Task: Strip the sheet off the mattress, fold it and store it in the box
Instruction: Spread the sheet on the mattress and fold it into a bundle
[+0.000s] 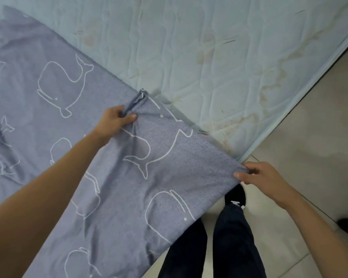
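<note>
Sheet (pixel 54 97) of blue-grey cloth printed with white whale outlines lies over the left part of a pale quilted mattress (pixel 219 57), peeled back so that the stained mattress top shows bare across the upper and right part of the view. The cloth's free edge runs slantwise from the upper left down to the mattress corner at lower right, and the near part hangs off the side towards the person. The left hand (pixel 114 122) bunches a gathered fold of the sheet between thumb and curled fingers near the middle of that free edge. The right hand (pixel 263 175) pinches the sheet's corner between thumb and fingertips, just beside the mattress corner. Below the hands, dark trouser legs (pixel 229 243) and a black shoe (pixel 235 195) stand on a light tiled floor (pixel 309 137).
</note>
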